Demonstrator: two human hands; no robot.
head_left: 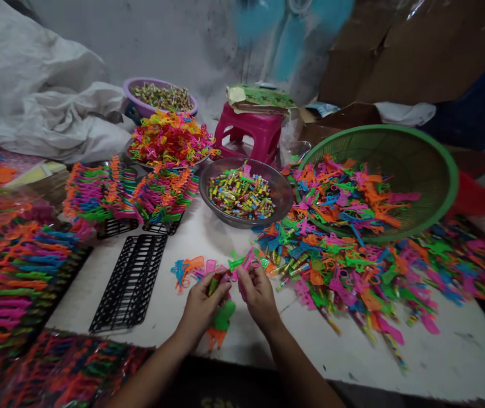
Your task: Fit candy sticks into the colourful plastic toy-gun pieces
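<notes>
- The left hand [202, 303] is closed around a small green piece [213, 285], fingers curled over it so that only its upper end shows between thumb and forefinger.
- The right hand [259, 294] is pinched narrow on a pink plastic toy piece [248, 262] — its far end pokes out past the fingertips, away from the person.
- The two hands meet fingertip to fingertip near the table's front edge, so both pieces sit right between them; neither hand has to reach.
- The green piece's long axis runs roughly away from the person, tilted a little to the right, toward the pink piece.
- Under the left wrist lie a green and an orange toy piece [220, 326] on the white table [438, 351], touching each other.
- The loose heap of coloured toy pieces [353, 272] lies to the right and beyond — nearer the right hand — spilling from a tipped green basket [450, 170].
- A metal bowl of wrapped sweets [242, 195] stands straight ahead, well apart from the hands.
- An empty black slotted rack [129, 283] lies to the left, nearer the left hand.
</notes>
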